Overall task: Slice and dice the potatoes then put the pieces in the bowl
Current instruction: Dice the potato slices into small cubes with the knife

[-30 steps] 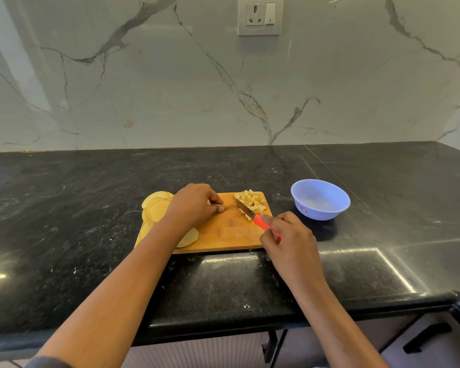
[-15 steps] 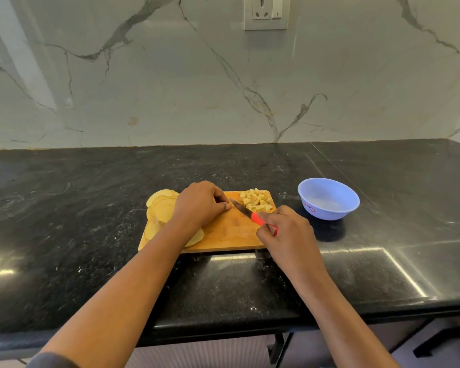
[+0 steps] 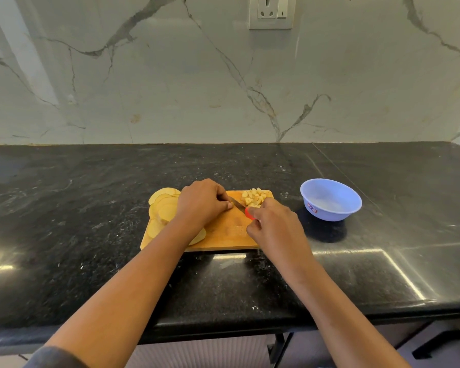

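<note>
Wooden cutting board, left hand curled knuckles-up over its middle, whatever it holds hidden, right hand gripping red-handled knife, potato slices overlapping board's left end, diced potato at far right corner, blue bowl right of board

The wooden cutting board is crowded: round potato slices cover its left end, the diced potato pile fills its far right corner, and the left grip and right grip sit over the middle, the red-handled knife bridging them. A strip of board shows bare along the near edge. Between the board's right end and the blue bowl lies a gap of dark tabletop — a way to the bowl's open top. Wide tabletop stretches left of the board and behind it, up to the marble wall.
</note>
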Demonstrator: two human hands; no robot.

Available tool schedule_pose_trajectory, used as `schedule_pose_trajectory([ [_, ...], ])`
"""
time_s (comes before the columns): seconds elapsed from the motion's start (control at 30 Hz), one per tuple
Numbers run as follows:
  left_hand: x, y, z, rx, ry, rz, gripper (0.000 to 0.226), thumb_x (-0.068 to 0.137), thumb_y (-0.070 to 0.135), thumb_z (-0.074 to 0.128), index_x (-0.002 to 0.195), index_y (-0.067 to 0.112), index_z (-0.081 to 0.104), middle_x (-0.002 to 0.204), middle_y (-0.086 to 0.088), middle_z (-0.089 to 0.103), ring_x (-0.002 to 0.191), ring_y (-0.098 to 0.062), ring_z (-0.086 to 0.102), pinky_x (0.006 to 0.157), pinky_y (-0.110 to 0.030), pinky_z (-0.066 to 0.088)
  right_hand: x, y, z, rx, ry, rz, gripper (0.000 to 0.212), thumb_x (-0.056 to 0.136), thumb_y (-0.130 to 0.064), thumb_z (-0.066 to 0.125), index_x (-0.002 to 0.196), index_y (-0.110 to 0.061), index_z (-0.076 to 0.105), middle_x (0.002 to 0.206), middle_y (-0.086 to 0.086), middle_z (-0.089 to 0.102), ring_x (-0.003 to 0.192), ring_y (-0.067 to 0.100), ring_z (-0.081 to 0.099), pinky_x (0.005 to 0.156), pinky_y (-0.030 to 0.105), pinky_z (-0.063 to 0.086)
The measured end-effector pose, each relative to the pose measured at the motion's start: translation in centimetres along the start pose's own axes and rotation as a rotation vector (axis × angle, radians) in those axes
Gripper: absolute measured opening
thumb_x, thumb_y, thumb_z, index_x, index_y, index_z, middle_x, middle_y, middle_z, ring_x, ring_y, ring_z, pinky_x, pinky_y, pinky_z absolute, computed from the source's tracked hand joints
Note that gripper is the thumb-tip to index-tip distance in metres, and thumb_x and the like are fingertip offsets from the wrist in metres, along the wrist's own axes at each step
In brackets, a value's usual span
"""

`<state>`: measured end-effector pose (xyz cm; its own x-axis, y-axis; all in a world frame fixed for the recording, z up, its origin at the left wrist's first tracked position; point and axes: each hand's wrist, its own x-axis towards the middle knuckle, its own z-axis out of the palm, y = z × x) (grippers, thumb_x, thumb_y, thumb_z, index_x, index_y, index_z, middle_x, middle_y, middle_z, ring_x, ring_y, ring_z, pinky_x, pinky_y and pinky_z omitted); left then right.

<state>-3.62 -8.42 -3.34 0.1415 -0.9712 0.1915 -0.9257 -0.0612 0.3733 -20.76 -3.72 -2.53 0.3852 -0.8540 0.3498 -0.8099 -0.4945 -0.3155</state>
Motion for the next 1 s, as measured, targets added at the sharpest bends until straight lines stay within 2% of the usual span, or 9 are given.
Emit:
schedule_pose_trajectory([
  [0.13,-0.2,0.1,0.1,0.004,0.013,-0.001,0.015,0.083,0.044,0.068,0.090,0.031,0.072,0.090,0.014,0.068,0.084,-0.007,0.060,0.081,-0.034,0.052,-2.9,0.4,-0.5,-0.025,0.014,-0.018,0.039,0.096,-0.025,0.046,0.135,-0.025,0.051,0.101,-0.004,0.048,0.087,0.013,0.055,0.065,0.021,0.036],
  [0.23,-0.3,0.1,-0.1,-0.016,0.014,0.000,0.015,0.083,0.043,0.068,0.090,0.031,0.072,0.089,0.013,0.068,0.084,-0.007,0.059,0.084,-0.036,0.052,-3.9,1.0,-1.1,0.033,0.074,0.022,0.039,0.093,-0.023,0.053,0.132,-0.025,0.055,0.099,-0.004,0.054,0.085,0.014,0.057,0.068,0.026,0.045],
  [0.33,-0.4,0.1,-0.2,-0.036,0.006,-0.022,0.012,0.083,0.041,0.069,0.089,0.031,0.074,0.090,0.011,0.069,0.086,-0.009,0.060,0.088,-0.040,0.050,-3.1,0.9,-0.9,0.052,0.131,0.057,0.038,0.092,-0.021,0.055,0.130,-0.024,0.058,0.095,-0.005,0.052,0.081,0.013,0.056,0.063,0.023,0.039],
  [0.4,-0.5,0.1,-0.2,-0.038,0.010,-0.021,0.011,0.083,0.039,0.069,0.089,0.031,0.074,0.091,0.011,0.069,0.086,-0.009,0.060,0.090,-0.041,0.050,-2.6,0.4,-0.7,0.060,0.118,0.055,0.038,0.093,-0.022,0.053,0.131,-0.025,0.056,0.096,-0.007,0.050,0.081,0.009,0.052,0.061,0.018,0.034],
  [0.53,-0.4,0.1,-0.3,-0.044,0.011,-0.014,0.011,0.084,0.038,0.068,0.091,0.031,0.074,0.089,0.013,0.068,0.081,-0.006,0.057,0.087,-0.039,0.051,-2.1,0.0,-0.5,0.094,0.105,0.036,0.038,0.093,-0.023,0.053,0.132,-0.026,0.056,0.101,-0.005,0.054,0.085,0.009,0.055,0.069,0.022,0.043],
  [0.63,-0.3,0.1,-0.3,-0.048,0.005,-0.013,0.011,0.084,0.037,0.069,0.091,0.031,0.073,0.080,0.017,0.060,0.080,-0.005,0.056,0.089,-0.040,0.051,-1.9,-0.1,-0.3,0.079,0.092,0.028,0.039,0.094,-0.024,0.052,0.133,-0.026,0.054,0.101,-0.005,0.054,0.085,0.008,0.054,0.070,0.021,0.043],
  [0.83,-0.3,-0.1,-0.2,-0.034,0.004,-0.006,0.011,0.084,0.040,0.068,0.089,0.031,0.073,0.079,0.016,0.062,0.082,-0.007,0.057,0.091,-0.041,0.049,-1.1,-0.8,0.9,-0.050,0.028,0.019,0.038,0.097,-0.024,0.044,0.134,-0.022,0.052,0.100,-0.003,0.045,0.087,0.014,0.053,0.065,0.022,0.033],
  [1.0,-0.3,0.0,-0.1,-0.030,-0.001,-0.015,0.011,0.085,0.042,0.066,0.088,0.032,0.071,0.083,0.015,0.063,0.085,-0.008,0.059,0.092,-0.040,0.048,-2.3,-0.8,1.3,-0.125,-0.007,-0.018,0.044,0.100,-0.024,0.038,0.144,-0.020,0.036,0.118,0.000,0.045,0.083,0.015,0.053,0.063,0.023,0.035],
])
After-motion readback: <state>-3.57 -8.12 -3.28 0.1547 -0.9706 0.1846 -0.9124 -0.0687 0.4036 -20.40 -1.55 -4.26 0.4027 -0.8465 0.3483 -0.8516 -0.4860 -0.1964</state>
